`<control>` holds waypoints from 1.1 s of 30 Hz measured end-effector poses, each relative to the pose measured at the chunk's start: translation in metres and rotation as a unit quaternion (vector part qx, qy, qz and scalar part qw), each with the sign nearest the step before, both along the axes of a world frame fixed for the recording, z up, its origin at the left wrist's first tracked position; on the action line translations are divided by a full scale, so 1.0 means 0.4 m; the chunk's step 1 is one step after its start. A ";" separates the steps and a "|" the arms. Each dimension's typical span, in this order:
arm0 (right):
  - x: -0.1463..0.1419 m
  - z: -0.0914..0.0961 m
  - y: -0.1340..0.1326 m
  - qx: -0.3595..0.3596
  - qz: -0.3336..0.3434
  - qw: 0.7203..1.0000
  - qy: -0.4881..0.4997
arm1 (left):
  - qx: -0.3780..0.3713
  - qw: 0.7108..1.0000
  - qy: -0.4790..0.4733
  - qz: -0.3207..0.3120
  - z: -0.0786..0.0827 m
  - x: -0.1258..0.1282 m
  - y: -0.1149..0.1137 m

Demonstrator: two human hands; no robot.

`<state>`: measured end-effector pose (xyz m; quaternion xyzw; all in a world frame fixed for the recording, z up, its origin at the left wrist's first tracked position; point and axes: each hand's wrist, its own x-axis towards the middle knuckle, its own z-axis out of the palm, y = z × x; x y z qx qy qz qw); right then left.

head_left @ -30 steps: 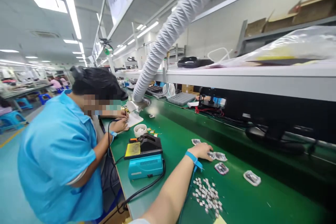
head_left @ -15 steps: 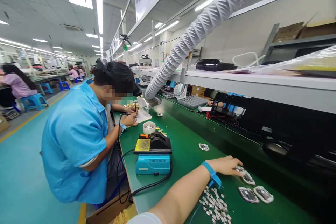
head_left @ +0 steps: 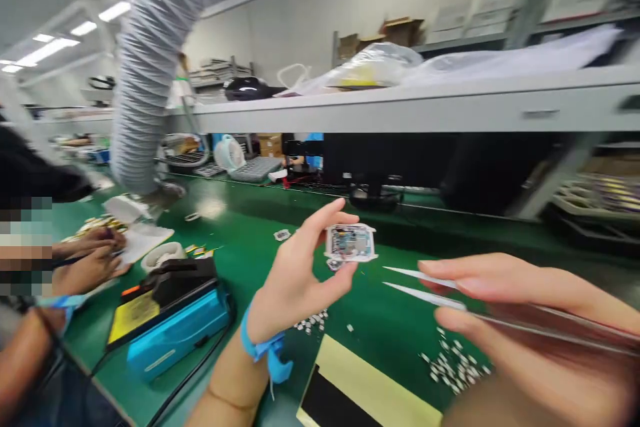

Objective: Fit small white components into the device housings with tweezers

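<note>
My left hand [head_left: 295, 277], with a blue wrist strap, pinches a small white-framed circuit board [head_left: 350, 242] between thumb and forefinger, held up above the green bench [head_left: 240, 240]. My right hand [head_left: 520, 307] comes in from the right, closed on metal tweezers [head_left: 420, 287] whose open tips point left, just below and right of the board. Several tiny white parts [head_left: 450, 363] lie scattered on the bench under my hands. Another small board [head_left: 282, 235] lies flat farther back.
A teal soldering station [head_left: 170, 320] with a black cable stands at the left. A co-worker's hands [head_left: 90, 257] work beside a white cup [head_left: 163, 255]. A ribbed white duct [head_left: 150, 67] hangs down. A yellow and black pad [head_left: 360, 393] lies at the front edge. A grey shelf [head_left: 400, 107] runs above.
The view swung right. My left hand lifted off the boards on the bench and now holds one up. My right hand with the tweezers has come into view.
</note>
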<state>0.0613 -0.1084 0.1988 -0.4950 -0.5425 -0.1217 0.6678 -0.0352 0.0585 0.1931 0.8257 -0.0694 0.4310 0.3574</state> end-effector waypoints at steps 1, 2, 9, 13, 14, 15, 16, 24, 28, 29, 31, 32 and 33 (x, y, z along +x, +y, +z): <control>-0.007 0.014 0.000 0.004 0.008 1.000 -0.014 | -0.003 1.000 -0.015 -0.008 -0.002 -0.009 -0.016; -0.012 0.022 0.002 -0.008 0.019 1.000 -0.021 | -0.005 0.999 -0.030 -0.014 -0.005 -0.014 -0.028; -0.004 0.009 -0.001 0.005 0.081 0.996 -0.034 | 0.026 0.997 -0.073 -0.021 -0.015 -0.011 -0.062; -0.014 0.017 -0.008 0.029 0.111 0.992 -0.059 | 0.114 0.988 -0.097 0.033 -0.009 -0.016 -0.059; -0.019 0.021 -0.009 0.028 0.135 0.989 -0.060 | 0.132 0.985 -0.104 0.034 -0.006 -0.019 -0.058; -0.024 0.025 -0.009 0.024 0.161 0.985 -0.055 | 0.144 0.983 -0.109 0.027 -0.004 -0.022 -0.058; -0.028 0.027 -0.008 0.025 0.183 0.982 -0.045 | 0.149 0.982 -0.113 0.015 -0.002 -0.025 -0.057; -0.018 0.004 0.012 0.057 0.124 0.991 -0.015 | 0.120 0.984 -0.131 -0.023 -0.004 -0.038 -0.055; -0.027 0.001 0.011 0.074 0.110 0.991 -0.036 | 0.129 0.981 -0.141 -0.022 -0.001 -0.039 -0.054; -0.032 0.001 0.010 0.069 0.105 0.991 -0.044 | 0.131 0.981 -0.144 -0.018 0.000 -0.040 -0.054; -0.045 0.000 0.009 0.049 0.077 0.995 -0.028 | 0.132 0.980 -0.148 -0.008 0.001 -0.041 -0.052; -0.050 0.000 0.010 0.045 0.056 0.997 -0.007 | 0.130 0.980 -0.150 -0.007 0.001 -0.041 -0.050; -0.055 0.001 0.010 0.045 0.039 0.998 0.013 | 0.127 0.980 -0.151 -0.009 0.002 -0.042 -0.048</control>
